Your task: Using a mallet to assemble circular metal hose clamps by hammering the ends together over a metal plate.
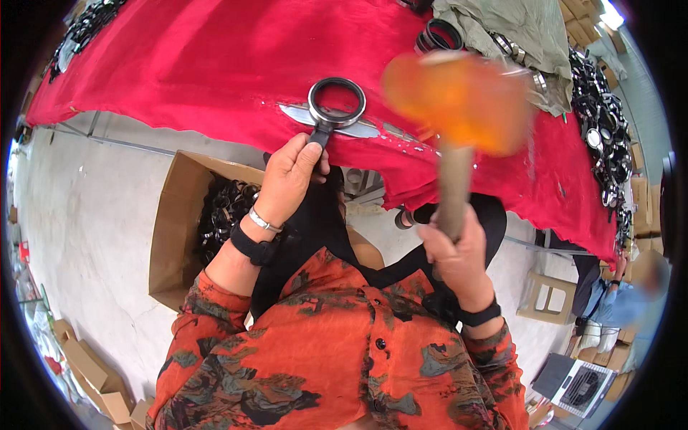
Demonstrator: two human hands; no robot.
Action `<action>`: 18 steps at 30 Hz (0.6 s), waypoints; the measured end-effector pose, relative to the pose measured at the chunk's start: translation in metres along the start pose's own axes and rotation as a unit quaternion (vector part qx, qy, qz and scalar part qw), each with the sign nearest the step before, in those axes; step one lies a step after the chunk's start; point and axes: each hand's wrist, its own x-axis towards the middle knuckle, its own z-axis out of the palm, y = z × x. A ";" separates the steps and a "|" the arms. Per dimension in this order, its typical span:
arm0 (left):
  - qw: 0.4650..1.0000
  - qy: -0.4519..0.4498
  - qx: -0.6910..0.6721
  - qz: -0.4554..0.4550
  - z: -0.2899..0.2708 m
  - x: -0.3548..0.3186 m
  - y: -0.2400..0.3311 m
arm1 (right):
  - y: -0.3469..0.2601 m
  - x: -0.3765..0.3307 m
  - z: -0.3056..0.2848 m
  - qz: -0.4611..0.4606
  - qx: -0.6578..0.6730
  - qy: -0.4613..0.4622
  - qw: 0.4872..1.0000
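Observation:
My left hand (295, 172) is closed round the black stem of a silver ring with a black lining (313, 102). The ring lies at the near edge of the red cloth, over a worn spot where a pale surface (362, 131) shows through. In my right hand (456, 254) is the wooden handle of a mallet (455, 179). Its orange head, smeared by motion, is raised to the right of the ring and apart from it.
Red cloth (208, 64) covers the table. Black rings (438, 34) and a grey cloth (516, 29) lie at the far right, beside a heap of black and silver parts (605, 136). A cardboard box (172, 236) of dark parts stands left. Another person (623, 304) sits at right near a stool (548, 297).

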 end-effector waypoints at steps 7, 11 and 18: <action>1.000 0.000 0.008 0.005 0.001 0.001 -0.004 | -0.043 0.026 0.000 -0.028 -0.181 -0.077 0.980; 0.999 0.036 0.010 0.012 0.009 0.000 0.003 | -0.050 0.040 0.021 -0.072 -0.247 -0.090 0.962; 0.996 0.074 0.051 -0.007 0.006 -0.001 0.000 | -0.071 0.078 0.028 -0.072 -0.175 -0.165 0.968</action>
